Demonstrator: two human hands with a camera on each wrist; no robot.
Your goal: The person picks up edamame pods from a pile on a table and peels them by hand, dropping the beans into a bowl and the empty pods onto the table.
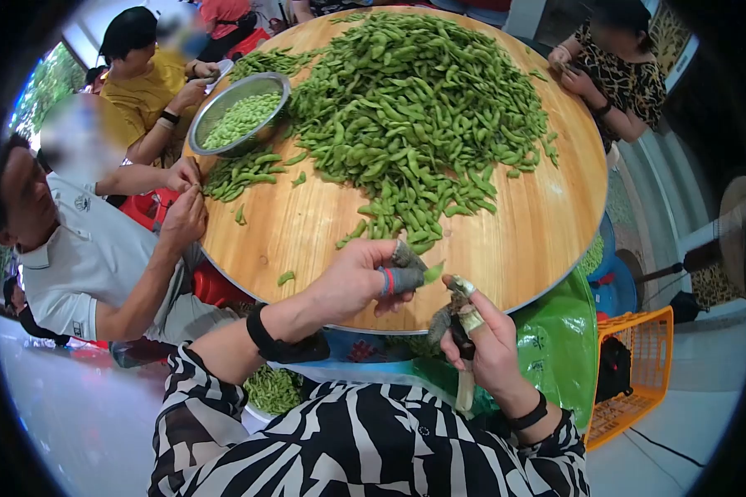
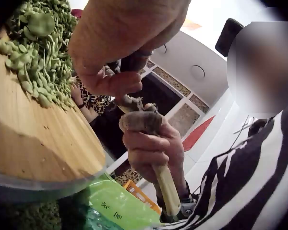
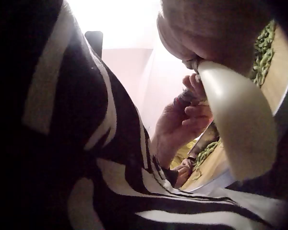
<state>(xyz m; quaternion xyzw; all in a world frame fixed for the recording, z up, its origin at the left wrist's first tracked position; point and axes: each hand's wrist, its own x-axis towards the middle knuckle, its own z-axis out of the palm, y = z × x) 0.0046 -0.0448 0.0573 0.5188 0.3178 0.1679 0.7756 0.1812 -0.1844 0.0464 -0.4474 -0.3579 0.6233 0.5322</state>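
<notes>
Item 1: one green pod (image 1: 433, 272), held up by the counter's (image 1: 526, 248) near edge, beside the wearer of a black-and-white blouse (image 1: 373, 443).
Item 2: left hand (image 1: 360, 277), grip narrow, pinching the pod at the tips; grey coverings (image 1: 404, 280) on fingers, one with a red band.
Item 3: right hand (image 1: 487, 338), grip closed round a pale-handled tool (image 1: 466, 389), thumb near the pod. Handle points down toward the blouse; working end largely hidden by the fingers.
Item 4: large heap of pods (image 1: 414, 108), from the counter's far edge to past its middle, thinning toward the near edge.
Item 5: metal bowl (image 1: 242, 86) by the left edge, containing shelled beans (image 1: 244, 120); smaller pile of pods (image 1: 239, 176) just beside it.
Item 6: single loose pod (image 1: 286, 277), near-left edge.
Item 7: green bag (image 1: 559, 340) against the near-right edge; orange crate (image 1: 659, 356) next to it, below counter height.
Item 8: three people seated round: white shirt (image 1: 99, 240) at the left edge, yellow top (image 1: 145, 103) farther along, patterned top (image 1: 630, 83) at the far-right edge.
</notes>
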